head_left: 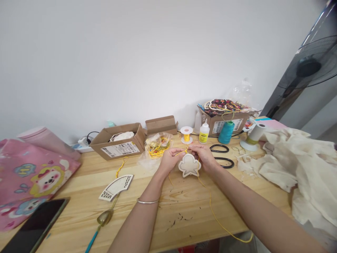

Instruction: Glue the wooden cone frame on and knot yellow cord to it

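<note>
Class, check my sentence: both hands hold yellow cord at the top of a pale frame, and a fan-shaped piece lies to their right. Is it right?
Not quite: one side is wrong. The left hand and right hand do hold yellow cord at the top of the pale frame, but the head view shows the fan-shaped piece lying to their left.

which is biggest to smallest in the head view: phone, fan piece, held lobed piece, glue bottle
1. Phone, though it lies nearest the camera and is partly cut off
2. Fan piece and lobed piece: too alike to rank
3. Glue bottle
</note>
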Demonstrator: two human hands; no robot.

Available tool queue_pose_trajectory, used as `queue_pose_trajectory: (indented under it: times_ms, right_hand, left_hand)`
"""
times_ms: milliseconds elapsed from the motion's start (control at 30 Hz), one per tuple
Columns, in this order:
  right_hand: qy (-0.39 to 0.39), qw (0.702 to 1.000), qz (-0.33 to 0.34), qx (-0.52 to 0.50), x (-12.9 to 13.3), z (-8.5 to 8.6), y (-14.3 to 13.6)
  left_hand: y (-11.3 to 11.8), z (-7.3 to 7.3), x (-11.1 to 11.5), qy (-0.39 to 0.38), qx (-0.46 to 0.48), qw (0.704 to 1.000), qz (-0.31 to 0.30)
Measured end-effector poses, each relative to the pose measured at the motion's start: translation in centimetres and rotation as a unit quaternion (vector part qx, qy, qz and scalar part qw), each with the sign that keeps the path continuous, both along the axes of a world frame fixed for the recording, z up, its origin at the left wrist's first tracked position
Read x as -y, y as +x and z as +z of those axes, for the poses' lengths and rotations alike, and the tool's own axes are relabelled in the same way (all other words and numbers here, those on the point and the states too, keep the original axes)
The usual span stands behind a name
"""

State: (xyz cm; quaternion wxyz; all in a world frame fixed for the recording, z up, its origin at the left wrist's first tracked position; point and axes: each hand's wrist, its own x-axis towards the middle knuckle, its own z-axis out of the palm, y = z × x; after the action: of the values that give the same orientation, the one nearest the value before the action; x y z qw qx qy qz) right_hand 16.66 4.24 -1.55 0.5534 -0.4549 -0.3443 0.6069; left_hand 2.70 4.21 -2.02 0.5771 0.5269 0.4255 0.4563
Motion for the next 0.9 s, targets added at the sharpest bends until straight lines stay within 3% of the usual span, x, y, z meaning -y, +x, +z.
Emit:
queue_pose_trajectory:
  times_ms: [467, 667, 900]
  right_hand:
    - [-0.002, 1.000, 0.027, 0.003, -0.08, -0.24, -0.04]
    - [-0.003, 1.000, 0.026, 0.006, -0.20, -0.32, 0.01]
    - [-0.005, 1.000, 0.025, 0.015, -0.11, -0.23, -0.08]
  left_hand:
    - [0.24, 0.42, 0.08, 0.036, -0.020, 0.998, 0.049]
    - [0.23, 0.53, 0.35, 0.003, 0.001, 1.000, -0.002]
    - [-0.02, -0.13, 0.09, 0.004, -0.013, 1.000, -0.018]
